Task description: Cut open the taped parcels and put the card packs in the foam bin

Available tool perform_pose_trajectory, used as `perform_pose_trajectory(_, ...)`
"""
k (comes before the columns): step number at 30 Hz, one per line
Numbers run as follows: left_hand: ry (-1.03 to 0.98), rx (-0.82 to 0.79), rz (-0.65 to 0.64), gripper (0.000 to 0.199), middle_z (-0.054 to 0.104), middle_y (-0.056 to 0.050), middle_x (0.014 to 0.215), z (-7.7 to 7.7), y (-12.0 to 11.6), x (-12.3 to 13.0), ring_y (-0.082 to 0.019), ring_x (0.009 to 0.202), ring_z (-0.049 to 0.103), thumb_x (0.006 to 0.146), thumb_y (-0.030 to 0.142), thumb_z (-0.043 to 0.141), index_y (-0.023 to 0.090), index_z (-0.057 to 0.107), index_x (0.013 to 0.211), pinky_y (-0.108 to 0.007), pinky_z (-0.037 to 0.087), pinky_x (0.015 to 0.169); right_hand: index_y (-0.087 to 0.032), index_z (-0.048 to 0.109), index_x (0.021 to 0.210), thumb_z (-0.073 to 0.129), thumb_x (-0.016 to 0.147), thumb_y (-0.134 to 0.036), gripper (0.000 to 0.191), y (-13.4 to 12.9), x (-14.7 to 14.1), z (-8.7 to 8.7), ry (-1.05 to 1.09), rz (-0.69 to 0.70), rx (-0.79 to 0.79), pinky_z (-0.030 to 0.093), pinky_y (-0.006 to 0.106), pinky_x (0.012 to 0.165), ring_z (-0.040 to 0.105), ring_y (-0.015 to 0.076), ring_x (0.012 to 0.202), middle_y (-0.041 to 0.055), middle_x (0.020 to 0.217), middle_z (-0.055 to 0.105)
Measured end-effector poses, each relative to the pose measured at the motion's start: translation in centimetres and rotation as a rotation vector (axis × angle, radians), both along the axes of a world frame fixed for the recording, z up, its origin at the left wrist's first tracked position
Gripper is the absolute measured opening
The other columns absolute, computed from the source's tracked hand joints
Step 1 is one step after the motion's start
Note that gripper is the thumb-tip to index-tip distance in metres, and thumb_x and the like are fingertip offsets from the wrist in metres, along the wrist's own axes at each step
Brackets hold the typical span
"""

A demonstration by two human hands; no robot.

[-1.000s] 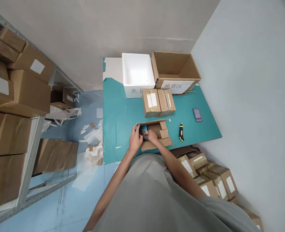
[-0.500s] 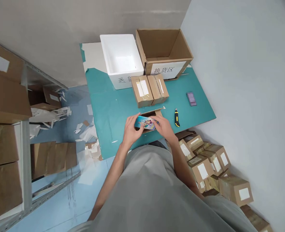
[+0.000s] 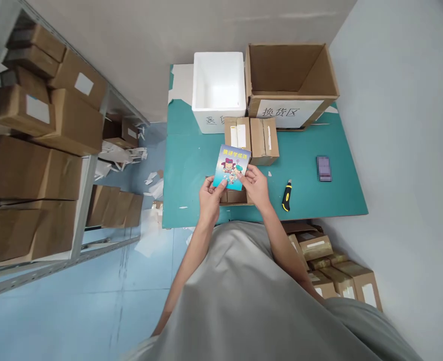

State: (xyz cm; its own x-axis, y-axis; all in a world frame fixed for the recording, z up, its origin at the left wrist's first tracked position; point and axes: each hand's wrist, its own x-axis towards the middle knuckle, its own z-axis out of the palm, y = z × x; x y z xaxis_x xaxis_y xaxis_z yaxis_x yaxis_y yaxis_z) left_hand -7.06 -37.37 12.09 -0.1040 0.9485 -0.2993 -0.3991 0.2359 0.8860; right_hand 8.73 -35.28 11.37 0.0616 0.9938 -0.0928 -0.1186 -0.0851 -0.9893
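Note:
A blue picture book point(image 3: 223, 159) with cartoon figures and yellow Chinese characters on its cover is held up, tilted toward me. My left hand point(image 3: 209, 199) grips its lower left corner, thumb on the cover. At the lower right edge, my right hand point(image 3: 257, 189) pinches the same book, with its thumb also on the front. Beneath the book lies an opened cardboard box point(image 3: 237, 197), partly hidden by the book and both hands. Just behind stand two taped small cartons, a left carton point(image 3: 243, 124) and a right carton point(image 3: 265, 140).
On the green table point(image 3: 186, 165), a white foam bin point(image 3: 218, 109) and a large open carton point(image 3: 292, 94) with a handwritten label stand at the back. A utility knife point(image 3: 286, 196) and a blurred purple rectangle point(image 3: 323, 168) lie right. Shelved cartons point(image 3: 74, 118) flank the left; stacked boxes point(image 3: 342, 278) sit lower right.
Both hands have raised the book from over the opened box and tipped it upright, so its cover now faces me. My view has swung left, showing more of the shelf.

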Motion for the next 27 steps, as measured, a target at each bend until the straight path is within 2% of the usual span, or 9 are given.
perform_pose_trajectory(3,-0.026,-0.031,0.052,0.051,0.078,-0.006,0.115,-0.2,-0.7,1.0,-0.014,0.093,0.074,0.076,0.044,0.095,0.021,0.072,0.115,-0.025,0.062,0.082,-0.024,0.069,0.127,0.081,0.085,-0.07,0.064,0.4,0.6,-0.7,0.009,0.014,0.03,0.067,0.041,0.089,0.079,0.0268,0.099,0.0074,0.106,0.083)
perform_pose_trajectory(6,-0.044,-0.053,0.088,0.047,0.078,-0.005,0.112,-0.2,-1.1,1.6,-0.013,0.09,0.074,0.078,0.046,0.094,0.021,0.076,0.113,-0.025,0.063,0.082,-0.024,0.068,0.137,0.079,0.089,-0.066,0.064,0.6,1.4,-0.8,-0.05,-0.003,0.059,0.067,0.041,0.086,0.078,0.0261,0.097,0.0071,0.104,0.082)
perform_pose_trajectory(11,0.125,0.053,0.165,0.047,0.078,-0.008,0.123,-0.4,-1.9,3.4,-0.021,0.108,0.075,0.083,0.049,0.09,0.022,0.078,0.12,-0.036,0.064,0.097,-0.027,0.075,0.132,0.076,0.095,-0.055,0.045,-0.4,1.4,0.7,-0.36,-0.124,0.234,0.061,0.045,0.104,0.068,0.0304,0.13,0.0111,0.139,0.073)
perform_pose_trajectory(13,0.284,0.166,0.146,0.046,0.076,-0.01,0.128,-0.4,-2.4,4.4,-0.026,0.119,0.073,0.087,0.05,0.086,0.023,0.078,0.123,-0.042,0.061,0.106,-0.026,0.077,0.127,0.078,0.094,-0.053,0.042,-1.0,0.9,1.5,-0.366,-0.075,0.251,0.063,0.041,0.097,0.073,0.0294,0.12,0.0107,0.135,0.075)
perform_pose_trajectory(17,0.519,0.381,-0.051,0.042,0.069,-0.013,0.145,-0.1,-3.3,5.1,-0.032,0.139,0.064,0.092,0.049,0.081,0.025,0.08,0.127,-0.048,0.053,0.118,-0.024,0.078,0.114,0.07,0.099,-0.056,0.037,-1.4,1.2,1.8,-0.225,-0.099,0.185,0.063,0.035,0.082,0.078,0.0242,0.09,0.0065,0.103,0.082)
perform_pose_trajectory(19,0.473,0.335,-0.059,0.047,0.075,-0.015,0.136,0.0,-3.4,4.7,-0.03,0.129,0.071,0.093,0.05,0.08,0.023,0.077,0.131,-0.048,0.057,0.114,-0.022,0.078,0.109,0.067,0.1,-0.058,0.039,-1.3,2.1,1.5,-0.105,-0.141,0.18,0.063,0.035,0.082,0.078,0.0246,0.09,0.0065,0.1,0.083)
perform_pose_trajectory(23,0.338,0.136,0.143,0.078,0.083,-0.009,0.102,0.4,-2.9,3.3,-0.021,0.09,0.079,0.081,0.049,0.092,0.019,0.063,0.147,-0.038,0.064,0.092,-0.021,0.076,0.108,0.076,0.092,-0.064,0.046,-1.5,3.9,1.5,0.085,-0.182,0.167,0.063,0.036,0.083,0.078,0.0272,0.095,0.0082,0.104,0.084)
perform_pose_trajectory(25,0.331,0.111,0.178,0.086,0.081,-0.005,0.095,0.5,-2.7,2.9,-0.018,0.085,0.077,0.077,0.047,0.096,0.019,0.061,0.15,-0.032,0.063,0.085,-0.021,0.077,0.108,0.079,0.09,-0.065,0.048,-1.8,4.3,1.7,0.132,-0.165,0.158,0.064,0.038,0.087,0.078,0.0278,0.099,0.008,0.105,0.084)
perform_pose_trajectory(27,0.286,0.102,0.109,0.075,0.081,-0.007,0.103,0.6,-2.7,3.0,-0.018,0.09,0.076,0.079,0.05,0.094,0.02,0.069,0.143,-0.03,0.062,0.083,-0.022,0.078,0.109,0.079,0.089,-0.066,0.048,-2.0,4.3,1.8,0.17,-0.134,0.153,0.064,0.04,0.09,0.079,0.0284,0.102,0.0081,0.109,0.084)
